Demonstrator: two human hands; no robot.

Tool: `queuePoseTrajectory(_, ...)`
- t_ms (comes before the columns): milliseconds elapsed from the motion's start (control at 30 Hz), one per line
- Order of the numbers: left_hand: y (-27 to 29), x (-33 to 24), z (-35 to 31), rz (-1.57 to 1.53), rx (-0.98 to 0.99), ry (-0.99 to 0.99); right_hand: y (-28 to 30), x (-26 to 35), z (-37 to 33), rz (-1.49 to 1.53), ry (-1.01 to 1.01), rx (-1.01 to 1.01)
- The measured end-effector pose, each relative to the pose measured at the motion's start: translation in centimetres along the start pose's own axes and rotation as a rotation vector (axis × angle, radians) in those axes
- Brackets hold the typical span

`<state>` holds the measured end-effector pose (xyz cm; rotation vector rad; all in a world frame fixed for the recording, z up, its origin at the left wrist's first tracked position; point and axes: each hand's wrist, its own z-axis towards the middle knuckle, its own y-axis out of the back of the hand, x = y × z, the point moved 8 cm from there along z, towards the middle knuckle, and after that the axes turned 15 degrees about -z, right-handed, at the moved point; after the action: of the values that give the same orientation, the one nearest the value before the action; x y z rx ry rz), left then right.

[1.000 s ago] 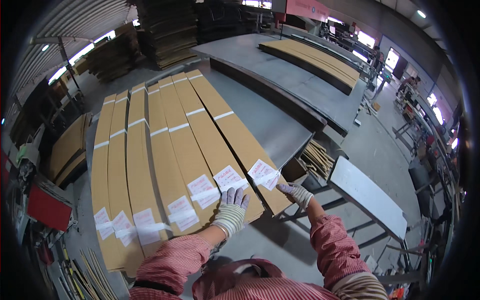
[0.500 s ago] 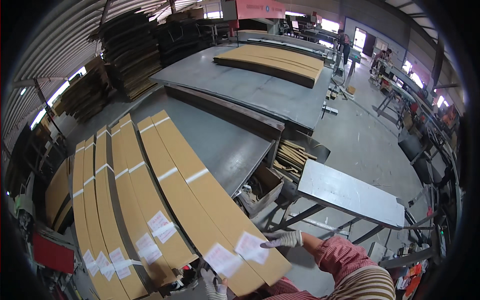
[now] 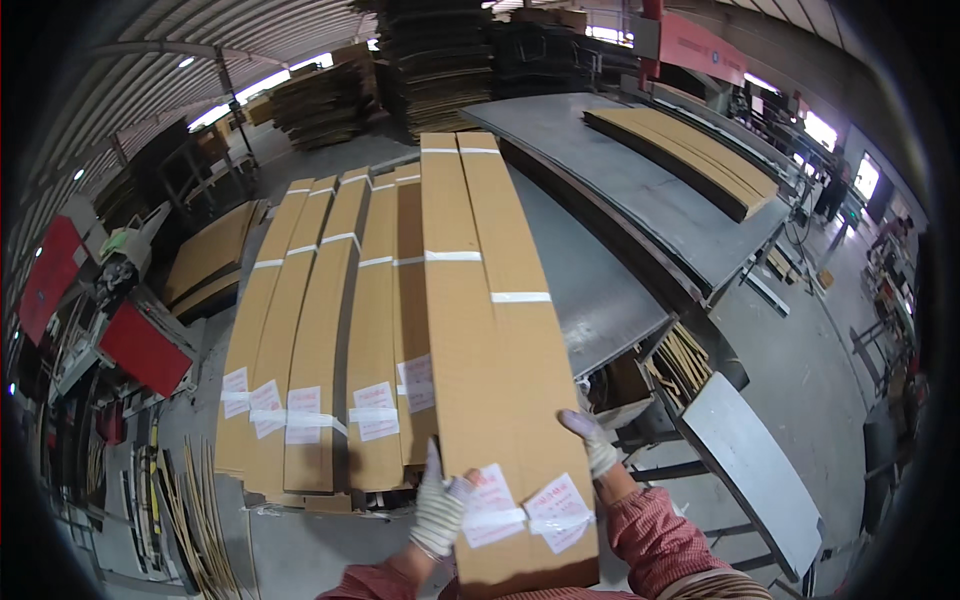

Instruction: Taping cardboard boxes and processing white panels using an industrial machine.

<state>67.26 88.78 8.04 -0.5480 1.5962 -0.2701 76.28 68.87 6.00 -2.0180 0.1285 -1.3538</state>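
Holding two cardboard strips (image 3: 510, 380) from six toward twelve o'clock, your left hand (image 3: 442, 508) half-curls its fingers on the nine-o'clock edge; your right hand (image 3: 592, 445) grips at three o'clock, fingers partly hidden.

Gloved left grip (image 3: 440, 510), gloved right grip (image 3: 592, 441) farther forward
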Motion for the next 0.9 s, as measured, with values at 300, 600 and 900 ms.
queuePoseTrajectory(300, 2.6, -13.4, 0.1, 1.479, 0.02, -0.719, -7.6, -3.8, 21.4, -0.717, -0.024, -0.054)
queuePoseTrajectory(600, 4.1, -7.3, -1.8, 1.574, 0.076, -0.58, -7.9, -1.2, 17.0, -1.201, 0.044, -0.015)
queuePoseTrajectory(900, 4.1, -5.5, -2.9, 1.617, 0.013, -0.657, 33.9, -26.9, -37.0, -1.632, -0.61, -0.271)
